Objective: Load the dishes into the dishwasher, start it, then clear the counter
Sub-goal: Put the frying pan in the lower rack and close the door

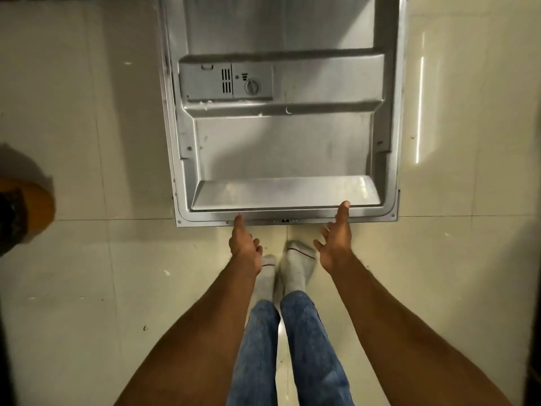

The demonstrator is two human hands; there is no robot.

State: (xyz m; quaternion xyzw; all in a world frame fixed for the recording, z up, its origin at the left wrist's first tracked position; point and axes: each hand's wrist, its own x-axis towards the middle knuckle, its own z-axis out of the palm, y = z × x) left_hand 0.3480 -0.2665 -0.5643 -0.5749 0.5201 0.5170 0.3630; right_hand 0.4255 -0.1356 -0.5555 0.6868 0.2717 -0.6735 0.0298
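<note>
touching dishwasher door [281,148] edge: left hand [244,244], right hand [336,238], fingers straight, holding nothing.

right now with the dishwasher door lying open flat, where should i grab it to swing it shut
Grip the dishwasher door by its near front edge, from below, hands spread apart. It lies flat with that lip jutting toward the feet. The left hand and right hand already reach it there.

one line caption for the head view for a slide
Both hands, left and right, at the open dishwasher door's front edge.
</note>
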